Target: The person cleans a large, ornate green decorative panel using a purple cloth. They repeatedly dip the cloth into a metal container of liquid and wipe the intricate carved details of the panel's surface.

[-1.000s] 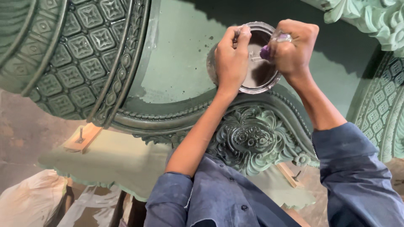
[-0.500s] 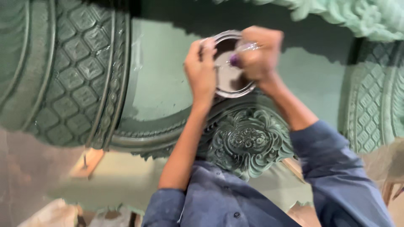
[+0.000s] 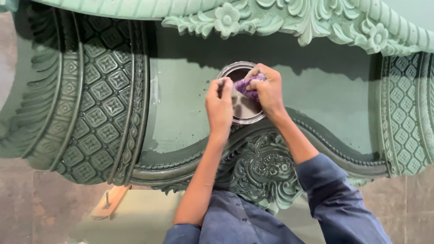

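Right hand [image 3: 270,92] has shifted over the round metal tin [image 3: 242,97], fingers bunched on a purple rag wad [image 3: 249,86]; left hand [image 3: 220,106] still pinches the tin's rim on the green carved panel [image 3: 181,108].

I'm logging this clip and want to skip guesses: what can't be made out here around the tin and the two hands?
- Head view: the inside of the round tin is partly covered by the right hand and its purple cloth, so its contents are unclear.
- Left hand: its fingers hide the tin's near rim and whatever its grip pinches.
- The carved green panel is cut off by the frame's edges.
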